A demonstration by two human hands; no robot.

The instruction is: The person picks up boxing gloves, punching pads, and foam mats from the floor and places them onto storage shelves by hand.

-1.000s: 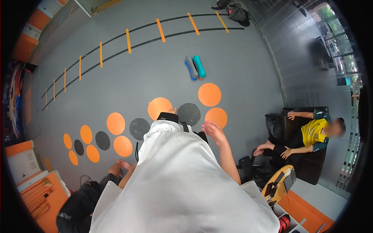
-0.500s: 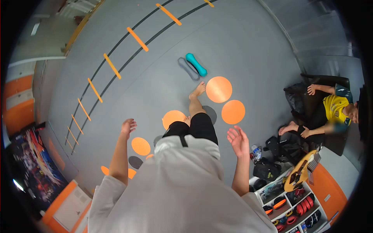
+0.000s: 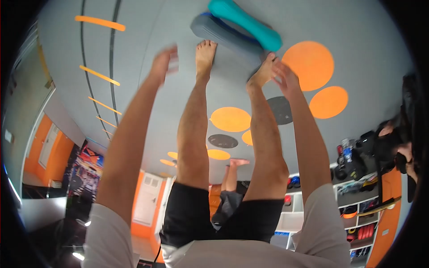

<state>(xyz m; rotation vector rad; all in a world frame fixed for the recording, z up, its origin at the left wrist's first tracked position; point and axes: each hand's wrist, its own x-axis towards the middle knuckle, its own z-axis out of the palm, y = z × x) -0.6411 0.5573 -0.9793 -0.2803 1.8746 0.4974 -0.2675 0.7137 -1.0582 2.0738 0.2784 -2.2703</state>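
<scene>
My left hand (image 3: 164,66) reaches down over the grey floor, a little left of my left foot. Its fingers are stretched out, slightly blurred, with nothing in them. My right hand (image 3: 287,80) is open with fingers apart, overlapping the edge of my right foot (image 3: 264,72) in this view. In front of my feet lie two long, bone-shaped pads side by side, a teal one (image 3: 248,26) and a grey one (image 3: 228,39) with some blue along its edge. My right toes are close by the grey pad's near end. Neither hand touches the pads.
Large orange floor dots (image 3: 308,66) and dark grey ones (image 3: 223,141) mark the floor. On the left runs a ladder pattern with orange rungs (image 3: 100,75). Shelves (image 3: 295,221) with gear stand behind me, and bags and bottles (image 3: 351,158) lie at right near a person (image 3: 404,154).
I have bent forward, and both hands have come down from beside my body toward the floor by my feet. The two pads now appear much larger, with both feet behind them.
</scene>
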